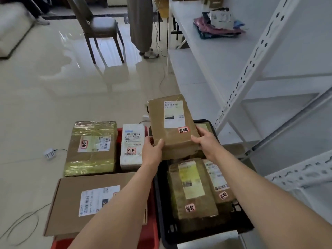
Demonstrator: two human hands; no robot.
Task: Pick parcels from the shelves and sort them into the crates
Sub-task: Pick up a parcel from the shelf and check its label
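Head view, looking down over 2 crates on the floor beside a white shelf unit (251, 72). Both hands hold 1 brown parcel (170, 123) above the far end of the black crate (161, 203). The left hand (152, 151) grips the parcel's near left corner, thumb on top and the fingers (150, 139) curled along its left side. The right hand (206, 139) grips the near right corner, thumb on top; its other fingers are hidden under the parcel. The parcel is tilted slightly, its far end raised, and carries a white shipping label and a small red-bordered tag with handwriting.

In the black crate, below the held parcel, lie 2 taped brown parcels side by side: a larger one (190, 191) on the left with a yellowish label, and a narrower one (219, 182) touching it on the right.

The red crate (150, 236) stands just left of the black crate. It carries a flat cardboard box (75, 200) at the near end, a parcel wrapped in glossy yellow-green tape (91, 148) at the far left, and a white parcel (132, 146) just right of that.

On an upper shelf lies a pile of soft coloured packets (219, 26). Farther back stand a dark chair (100, 27) and another person (140, 24), seen only from the waist down. Thin cables run across the glossy tiled floor (45, 96).
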